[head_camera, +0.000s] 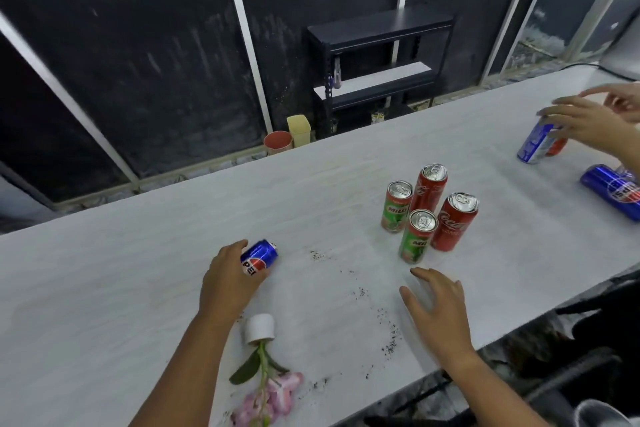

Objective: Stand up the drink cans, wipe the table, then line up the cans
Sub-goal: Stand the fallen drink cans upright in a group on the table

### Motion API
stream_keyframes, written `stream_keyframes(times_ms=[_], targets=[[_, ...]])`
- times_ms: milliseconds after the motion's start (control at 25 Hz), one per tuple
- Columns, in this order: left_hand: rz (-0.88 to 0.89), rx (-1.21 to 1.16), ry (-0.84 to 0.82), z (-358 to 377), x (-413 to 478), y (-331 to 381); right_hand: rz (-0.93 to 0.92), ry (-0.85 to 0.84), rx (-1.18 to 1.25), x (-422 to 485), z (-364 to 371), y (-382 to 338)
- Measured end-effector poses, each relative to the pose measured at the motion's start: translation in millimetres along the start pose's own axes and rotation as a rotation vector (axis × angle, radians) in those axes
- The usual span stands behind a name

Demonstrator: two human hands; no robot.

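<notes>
Four cans (427, 210) stood upright; my left hand (227, 279) had its fingers clamped on the lying Pepsi can (259, 257), my right hand (438, 305) hovered fingers apart; the table (138, 270) remained unwiped, nothing lined up.

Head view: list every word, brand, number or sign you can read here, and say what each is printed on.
"PE", rest hidden by the fingers: blue can in the left hand.
"MILO": rear green can.
"MIL", partly turned away: front green can.
"Coca", script running on round the side: front red can.
"PSI", partial: lying blue can at the right edge.
Too blurred to read: rear red can, far blue can.
</notes>
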State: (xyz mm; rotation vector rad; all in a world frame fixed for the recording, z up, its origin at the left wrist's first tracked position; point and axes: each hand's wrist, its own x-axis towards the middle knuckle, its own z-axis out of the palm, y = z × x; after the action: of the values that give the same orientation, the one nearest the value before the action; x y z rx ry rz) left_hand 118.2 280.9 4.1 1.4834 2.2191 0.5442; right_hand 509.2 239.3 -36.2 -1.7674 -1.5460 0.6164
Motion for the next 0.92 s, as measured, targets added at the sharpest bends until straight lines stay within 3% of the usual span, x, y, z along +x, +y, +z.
stream_keyframes(times_ms=[200, 360, 560, 760, 920], targets=[[0.015, -0.042, 0.009, 4, 1, 4, 0.000, -0.009, 0.017, -1, -2, -2], [0.050, -0.346, -0.039, 2, -16, 33, 0.041, -0.024, 0.079, -3, -7, -11], [0.135, -0.651, -0.172, 10, -51, 96, -0.024, -0.172, 0.236, -13, -2, -48], [0.218, -0.754, -0.286, 36, -77, 146, 0.005, -0.365, 0.539, -7, 4, -82], [0.248, -0.730, -0.364, 44, -80, 157, 0.028, -0.249, 0.584, -5, 1, -75]])
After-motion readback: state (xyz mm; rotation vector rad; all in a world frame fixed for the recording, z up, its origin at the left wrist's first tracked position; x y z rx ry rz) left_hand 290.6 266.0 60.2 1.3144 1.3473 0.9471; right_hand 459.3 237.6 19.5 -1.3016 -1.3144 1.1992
